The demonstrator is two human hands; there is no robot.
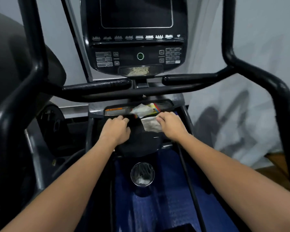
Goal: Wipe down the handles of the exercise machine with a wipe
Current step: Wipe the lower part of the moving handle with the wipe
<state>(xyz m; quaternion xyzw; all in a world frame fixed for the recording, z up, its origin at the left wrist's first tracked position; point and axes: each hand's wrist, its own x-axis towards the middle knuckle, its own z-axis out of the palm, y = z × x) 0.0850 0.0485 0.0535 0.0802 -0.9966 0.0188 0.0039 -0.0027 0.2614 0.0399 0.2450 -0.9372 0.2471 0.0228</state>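
Observation:
My right hand [170, 125] pinches a whitish, slightly soiled wipe [151, 125] that hangs below the machine's small shelf [97, 111]. A colourful wipe packet [147, 109] with a wipe sticking out lies on that shelf, just above my hands. My left hand [116, 129] is curled with closed fingers at the shelf's front edge, left of the wipe; I cannot tell whether it grips anything. Two short black handles run above: the left handle [97, 85] and the right handle [189, 78]. Tall black side handles rise on the left [32, 39] and right [228, 39].
A dark console [137, 54] with buttons and a blank screen stands above the handles. Below my hands are a black hub [139, 144] and a round metal cup holder [142, 174] over blue flooring. Grey walls lie behind and to the right.

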